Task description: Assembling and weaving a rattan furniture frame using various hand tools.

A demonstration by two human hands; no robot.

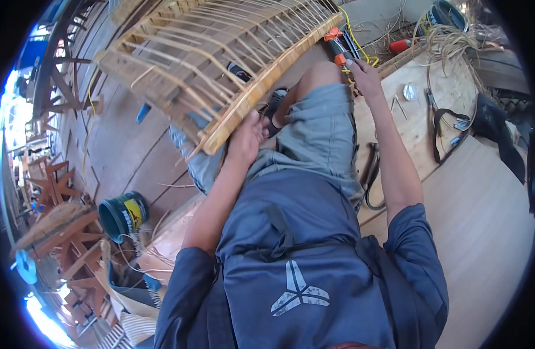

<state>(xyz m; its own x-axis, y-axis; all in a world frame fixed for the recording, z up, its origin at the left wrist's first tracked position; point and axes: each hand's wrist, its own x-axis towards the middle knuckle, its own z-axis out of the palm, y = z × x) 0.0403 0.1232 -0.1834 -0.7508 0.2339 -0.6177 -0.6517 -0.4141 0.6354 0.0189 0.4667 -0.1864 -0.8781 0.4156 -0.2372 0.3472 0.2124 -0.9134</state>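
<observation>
A wooden frame strung with rows of pale rattan strips (279, 58) leans across my legs at the upper left. Its near rail is wrapped in cane. My left hand (250, 136) is against the lower part of that rail, fingers curled; whatever may be inside them is hidden. Off to the right of the frame, my right hand (365, 77) is closed round the grip of an orange and dark grey hand tool (340, 51). The tool's orange end points away from me, close to the frame's far right corner.
To the right, a wooden board (416, 93) carries pliers (431, 99), a black strap (439, 136) and a crumpled shiny piece (409, 91). Loose rattan strands (448, 43) heap behind. A green bucket (123, 215) and star-shaped wooden pieces (57, 180) stand left. A yellow cord (352, 35) runs behind the tool.
</observation>
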